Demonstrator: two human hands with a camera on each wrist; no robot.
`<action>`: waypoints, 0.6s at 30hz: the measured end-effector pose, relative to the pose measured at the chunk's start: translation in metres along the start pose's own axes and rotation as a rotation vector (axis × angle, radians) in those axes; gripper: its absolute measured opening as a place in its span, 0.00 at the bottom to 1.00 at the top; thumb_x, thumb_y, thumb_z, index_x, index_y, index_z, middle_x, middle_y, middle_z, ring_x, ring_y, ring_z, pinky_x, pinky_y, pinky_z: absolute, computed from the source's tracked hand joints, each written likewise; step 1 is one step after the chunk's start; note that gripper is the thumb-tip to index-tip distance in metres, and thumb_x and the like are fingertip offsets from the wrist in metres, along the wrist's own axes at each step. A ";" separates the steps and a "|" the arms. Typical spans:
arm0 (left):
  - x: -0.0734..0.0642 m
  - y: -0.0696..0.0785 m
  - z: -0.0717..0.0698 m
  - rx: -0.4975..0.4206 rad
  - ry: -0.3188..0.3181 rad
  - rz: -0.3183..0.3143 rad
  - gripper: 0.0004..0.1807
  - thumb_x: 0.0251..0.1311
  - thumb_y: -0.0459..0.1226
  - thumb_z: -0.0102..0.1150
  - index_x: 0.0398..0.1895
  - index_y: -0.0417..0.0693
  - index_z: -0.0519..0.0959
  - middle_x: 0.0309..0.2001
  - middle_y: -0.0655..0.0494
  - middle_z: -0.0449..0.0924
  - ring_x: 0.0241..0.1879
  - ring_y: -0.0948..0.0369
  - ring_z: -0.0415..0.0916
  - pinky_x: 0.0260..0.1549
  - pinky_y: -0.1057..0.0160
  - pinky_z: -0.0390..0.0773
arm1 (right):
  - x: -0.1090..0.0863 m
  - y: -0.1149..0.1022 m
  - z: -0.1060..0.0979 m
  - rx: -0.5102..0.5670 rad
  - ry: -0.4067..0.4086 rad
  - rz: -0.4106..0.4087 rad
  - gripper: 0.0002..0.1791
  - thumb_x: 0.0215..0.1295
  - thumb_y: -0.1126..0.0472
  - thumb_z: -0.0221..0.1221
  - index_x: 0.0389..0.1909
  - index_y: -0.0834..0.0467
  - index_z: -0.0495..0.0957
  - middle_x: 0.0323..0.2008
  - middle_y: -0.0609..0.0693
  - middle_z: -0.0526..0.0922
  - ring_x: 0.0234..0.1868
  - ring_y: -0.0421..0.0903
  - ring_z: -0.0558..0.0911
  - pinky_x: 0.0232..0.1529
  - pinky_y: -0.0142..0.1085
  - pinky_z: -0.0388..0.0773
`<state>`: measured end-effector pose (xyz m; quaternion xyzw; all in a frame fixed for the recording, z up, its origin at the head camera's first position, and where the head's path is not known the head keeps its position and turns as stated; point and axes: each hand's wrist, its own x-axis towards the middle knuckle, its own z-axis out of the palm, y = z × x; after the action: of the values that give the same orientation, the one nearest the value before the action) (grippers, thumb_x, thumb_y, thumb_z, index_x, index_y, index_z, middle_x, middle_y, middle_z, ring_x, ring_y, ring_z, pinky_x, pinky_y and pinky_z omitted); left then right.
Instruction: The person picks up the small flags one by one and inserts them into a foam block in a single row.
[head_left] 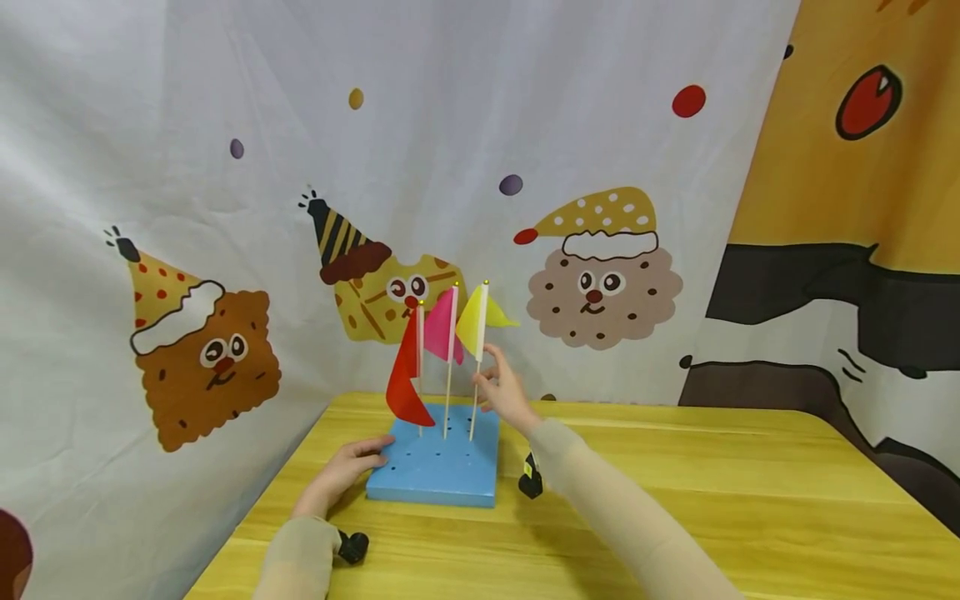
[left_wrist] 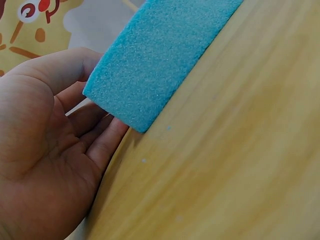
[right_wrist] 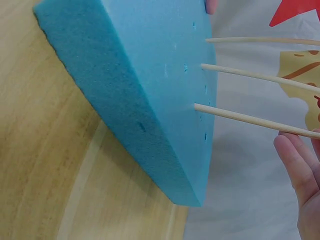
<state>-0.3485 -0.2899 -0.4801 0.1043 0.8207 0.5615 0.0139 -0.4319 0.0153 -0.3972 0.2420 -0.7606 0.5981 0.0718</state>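
Note:
A blue foam block [head_left: 438, 479] dotted with small holes lies on the table. Three flags stand upright in it in a row, their wooden sticks set into its top: a red flag [head_left: 407, 375], a pink flag [head_left: 438, 327] and a yellow flag [head_left: 471, 321]. My right hand [head_left: 506, 392] holds the yellow flag's stick [right_wrist: 250, 119] with its fingers, just below the cloth. My left hand [head_left: 345, 471] grips the block's left edge, thumb over the top and fingers along the side [left_wrist: 107, 142]. Part of that thumb is hidden behind the block in the left wrist view.
The yellow wooden table [head_left: 675, 492] reaches far to the right. Behind it hangs a white curtain [head_left: 435, 167] printed with cartoon biscuits. Black wrist devices [head_left: 530, 479] sit on both wrists, below the sleeves [head_left: 600, 492].

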 end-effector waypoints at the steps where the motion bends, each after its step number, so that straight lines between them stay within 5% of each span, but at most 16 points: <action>1: 0.000 -0.001 0.000 -0.001 -0.002 0.003 0.24 0.66 0.36 0.57 0.65 0.38 0.73 0.68 0.39 0.64 0.70 0.41 0.54 0.66 0.40 0.53 | -0.002 -0.003 0.000 0.007 -0.004 -0.001 0.29 0.72 0.65 0.53 0.70 0.45 0.58 0.35 0.58 0.81 0.28 0.60 0.84 0.24 0.45 0.83; 7: 0.000 -0.001 0.000 -0.001 -0.006 0.017 0.24 0.67 0.36 0.57 0.64 0.38 0.73 0.67 0.39 0.65 0.70 0.40 0.53 0.66 0.40 0.53 | -0.015 -0.027 -0.003 0.058 -0.042 -0.009 0.29 0.72 0.67 0.53 0.70 0.53 0.58 0.35 0.60 0.80 0.34 0.72 0.81 0.30 0.56 0.82; 18: -0.002 -0.001 0.002 -0.027 0.000 0.008 0.24 0.67 0.35 0.57 0.65 0.38 0.73 0.67 0.40 0.65 0.70 0.41 0.54 0.66 0.42 0.54 | -0.018 -0.022 -0.006 0.081 -0.075 0.045 0.32 0.72 0.60 0.56 0.72 0.55 0.55 0.45 0.65 0.81 0.37 0.68 0.82 0.32 0.59 0.80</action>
<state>-0.3469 -0.2889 -0.4816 0.1073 0.8127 0.5726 0.0130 -0.4071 0.0222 -0.3837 0.2497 -0.7433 0.6203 0.0202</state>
